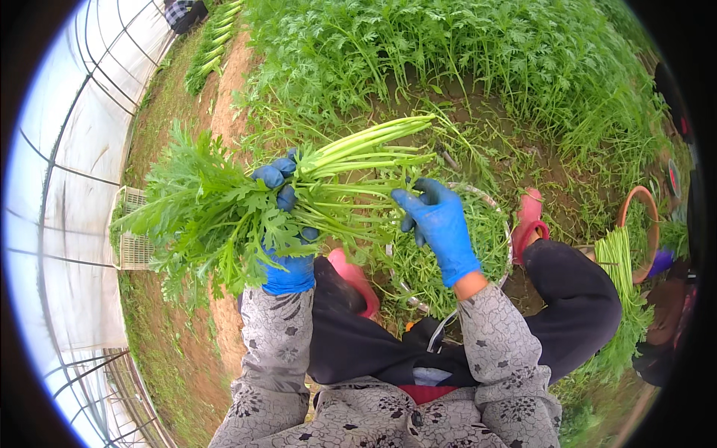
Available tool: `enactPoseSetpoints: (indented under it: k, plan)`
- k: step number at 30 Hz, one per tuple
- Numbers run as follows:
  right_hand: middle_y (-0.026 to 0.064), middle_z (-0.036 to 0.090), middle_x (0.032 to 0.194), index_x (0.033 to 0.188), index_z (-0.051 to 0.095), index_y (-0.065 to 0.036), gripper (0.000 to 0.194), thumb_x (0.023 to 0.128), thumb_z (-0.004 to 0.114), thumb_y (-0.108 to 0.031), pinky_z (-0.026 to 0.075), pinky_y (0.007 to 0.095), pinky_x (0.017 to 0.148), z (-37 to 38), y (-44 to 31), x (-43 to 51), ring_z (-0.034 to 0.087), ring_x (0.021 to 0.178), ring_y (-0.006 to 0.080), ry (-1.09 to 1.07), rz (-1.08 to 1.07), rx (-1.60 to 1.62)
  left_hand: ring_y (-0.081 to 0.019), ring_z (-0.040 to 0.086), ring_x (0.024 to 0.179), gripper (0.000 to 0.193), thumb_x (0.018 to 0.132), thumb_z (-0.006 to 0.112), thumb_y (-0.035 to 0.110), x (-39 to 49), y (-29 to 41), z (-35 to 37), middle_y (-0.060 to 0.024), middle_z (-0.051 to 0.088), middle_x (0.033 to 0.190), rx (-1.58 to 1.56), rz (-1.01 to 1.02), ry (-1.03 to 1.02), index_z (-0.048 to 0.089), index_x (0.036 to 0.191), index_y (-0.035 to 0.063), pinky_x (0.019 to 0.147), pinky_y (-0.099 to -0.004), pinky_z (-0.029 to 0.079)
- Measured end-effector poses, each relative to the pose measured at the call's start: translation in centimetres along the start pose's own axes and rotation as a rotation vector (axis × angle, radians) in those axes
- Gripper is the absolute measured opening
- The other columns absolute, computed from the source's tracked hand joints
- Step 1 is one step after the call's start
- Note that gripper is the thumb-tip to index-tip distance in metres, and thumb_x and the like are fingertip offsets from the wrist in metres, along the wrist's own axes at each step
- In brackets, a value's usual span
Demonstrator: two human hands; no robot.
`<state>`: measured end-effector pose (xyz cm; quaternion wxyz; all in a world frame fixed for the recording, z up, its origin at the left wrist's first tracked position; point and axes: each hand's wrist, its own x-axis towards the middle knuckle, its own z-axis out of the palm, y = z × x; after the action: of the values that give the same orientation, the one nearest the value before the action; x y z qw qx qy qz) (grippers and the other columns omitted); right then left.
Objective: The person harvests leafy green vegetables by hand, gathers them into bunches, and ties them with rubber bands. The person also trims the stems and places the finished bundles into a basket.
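Observation:
My left hand (285, 246), in a blue glove, is wrapped around a bunch of leafy greens with lobed leaves (224, 207). The leaves spread to the left and the pale green stems (369, 145) point right, fanned apart. Much of this hand is hidden behind the foliage. At the lower stem ends is my right hand (437, 218), also blue-gloved, with its fingers bent and fingertips touching the stems. Whether it pinches one is not clear. Beneath it sits a round, pale-rimmed container (507, 246) full of loose green trimmings (476, 241).
Dense growing greens (448, 39) stand ahead. A plastic crate (134, 246) is at left, near the greenhouse film wall (84, 185). At right are a bundle of cut stems (613, 263) and an orange-rimmed container (638, 193). Cut bunches (218, 45) lie far left, near a person (187, 14).

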<state>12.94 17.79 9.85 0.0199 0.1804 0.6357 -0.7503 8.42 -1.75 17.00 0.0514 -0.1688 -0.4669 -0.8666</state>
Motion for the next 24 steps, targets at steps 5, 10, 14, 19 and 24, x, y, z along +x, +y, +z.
enactPoseSetpoints:
  k: [5, 10, 14, 19, 24]
  plan:
    - [0.012, 0.062, 0.066, 0.105, 0.063, 0.003, 0.031, 0.084, 0.069, -0.019, 0.046, 0.0339, 0.049, -2.3, 2.6, 1.7, 0.062, 0.057, 0.0205, 0.205, -0.417, -0.603, -0.0299, 0.052, 0.123, 0.025, 0.09, 0.06, -0.002, 0.1, -0.3, -1.1, -0.0104, 0.06, 0.118, -0.117, 0.036, -0.001, 0.057, 0.112, 0.0086, 0.111, -0.0465, 0.039]
    - [0.0122, 0.062, 0.072, 0.101, 0.067, -0.003, 0.042, 0.078, 0.076, -0.037, 0.047, 0.0397, 0.052, -4.1, 0.9, -4.6, 0.062, 0.059, 0.0285, 0.266, -0.485, -1.286, -0.0302, 0.05, 0.126, 0.032, 0.093, 0.06, 0.009, -0.2, 0.0, -1.4, -0.0134, 0.055, 0.13, 0.153, 0.134, 0.04, 0.055, 0.125, 0.0105, 0.1, -0.0462, 0.051]
    - [0.0111, 0.057, 0.071, 0.089, 0.062, -0.006, 0.031, 0.082, 0.071, -0.035, 0.045, 0.0403, 0.052, 2.5, -1.0, -6.7, 0.059, 0.057, 0.0278, -0.007, -0.721, -0.982, -0.027, 0.054, 0.117, 0.027, 0.089, 0.06, -0.001, 0.1, -0.4, -0.2, -0.0087, 0.057, 0.114, 0.123, 0.124, 0.101, 0.055, 0.114, 0.0074, 0.111, -0.0511, 0.038]
    - [0.0084, 0.052, 0.067, 0.077, 0.057, -0.009, 0.005, 0.073, 0.061, -0.01, 0.044, 0.0377, 0.051, 4.4, -0.2, -4.6, 0.058, 0.056, 0.0254, 0.065, -0.851, -1.231, -0.0251, 0.055, 0.114, 0.025, 0.088, 0.057, -0.005, 1.0, -0.4, 0.3, -0.0087, 0.057, 0.11, 0.173, 0.155, 0.077, 0.054, 0.11, 0.0069, 0.113, -0.0521, 0.035]
    - [0.0113, 0.059, 0.071, 0.105, 0.065, 0.0, 0.031, 0.083, 0.069, -0.022, 0.045, 0.0384, 0.053, 0.0, -1.3, -5.7, 0.06, 0.059, 0.0249, -0.051, -0.44, -1.288, -0.0258, 0.056, 0.114, 0.028, 0.086, 0.055, -0.01, 0.6, -0.6, -0.5, -0.0102, 0.057, 0.109, 0.111, 0.163, 0.129, 0.053, 0.108, 0.0066, 0.114, -0.0516, 0.035]
